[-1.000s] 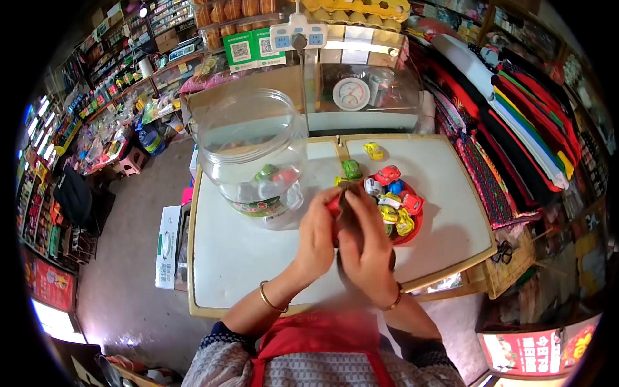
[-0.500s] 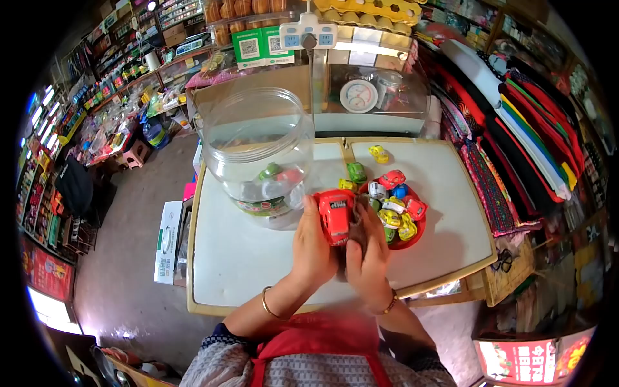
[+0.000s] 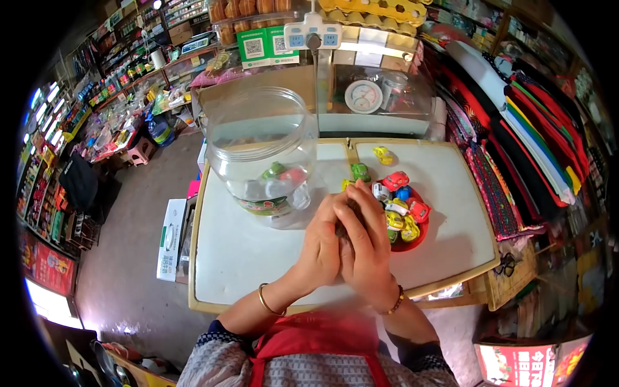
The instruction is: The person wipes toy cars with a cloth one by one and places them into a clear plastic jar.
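Over the table (image 3: 251, 264), my left hand (image 3: 319, 242) and my right hand (image 3: 367, 248) are pressed together, fingers closed round a dark brown cloth (image 3: 352, 213). The red toy car that showed in my left hand earlier is hidden between them. Just right of my hands, a red bowl (image 3: 420, 241) holds several small toy cars in red, white, blue, yellow and green. Behind my fingers lie a green car (image 3: 360, 171) and, farther back, a yellow car (image 3: 383, 155). A large clear open jar (image 3: 225, 171) with several toys inside stands at the left.
Behind the table are a power strip (image 3: 313, 35), green code cards (image 3: 256, 48) and a round dial (image 3: 363, 97) in a clear case. Folded fabrics (image 3: 516, 142) are stacked at the right. A white box (image 3: 171, 238) stands beside the table's left edge.
My hands have closed together round the cloth, and the red car that showed half a second ago is now covered. The view has shifted slightly.
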Demonstrator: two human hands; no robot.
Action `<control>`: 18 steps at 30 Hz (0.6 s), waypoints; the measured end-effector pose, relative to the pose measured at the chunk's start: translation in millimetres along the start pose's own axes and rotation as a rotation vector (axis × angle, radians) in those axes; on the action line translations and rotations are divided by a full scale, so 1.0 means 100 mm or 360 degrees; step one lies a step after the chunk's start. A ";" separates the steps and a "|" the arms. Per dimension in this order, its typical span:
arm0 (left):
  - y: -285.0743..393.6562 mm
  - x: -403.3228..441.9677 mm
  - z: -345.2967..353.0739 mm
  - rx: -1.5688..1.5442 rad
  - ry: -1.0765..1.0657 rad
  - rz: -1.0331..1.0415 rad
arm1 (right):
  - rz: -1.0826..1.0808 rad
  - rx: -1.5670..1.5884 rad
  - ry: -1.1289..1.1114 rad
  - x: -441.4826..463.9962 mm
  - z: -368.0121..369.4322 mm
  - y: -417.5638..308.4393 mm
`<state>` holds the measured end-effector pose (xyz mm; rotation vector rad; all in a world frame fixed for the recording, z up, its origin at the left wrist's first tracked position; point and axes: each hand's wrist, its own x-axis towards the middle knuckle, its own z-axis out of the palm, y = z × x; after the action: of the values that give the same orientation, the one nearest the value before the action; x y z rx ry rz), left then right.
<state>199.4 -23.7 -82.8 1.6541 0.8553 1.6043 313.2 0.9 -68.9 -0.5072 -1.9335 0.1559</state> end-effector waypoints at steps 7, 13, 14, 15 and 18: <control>0.20 0.34 -0.42 0.0789 -0.0014 0.0333 | 0.0381 0.0289 -0.0092 0.52 0.04 -0.02; 0.49 0.98 -1.11 0.1096 0.0312 0.0450 | 0.0306 0.0525 -0.0086 1.32 0.40 0.11; 0.47 1.05 -1.22 0.1098 0.0307 0.0451 | 0.0306 0.0492 -0.0100 1.41 0.50 0.14; 0.44 1.12 -1.32 0.1173 0.0326 0.0342 | 0.0302 0.0488 -0.0092 1.48 0.60 0.19; 0.27 1.22 -1.55 0.1195 0.0306 0.0153 | 0.0431 0.0499 -0.0244 1.59 0.85 0.36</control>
<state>47.6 65.6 11.2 2.0703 1.6457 1.6267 193.4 110.0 18.6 -0.5556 -1.9332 0.6777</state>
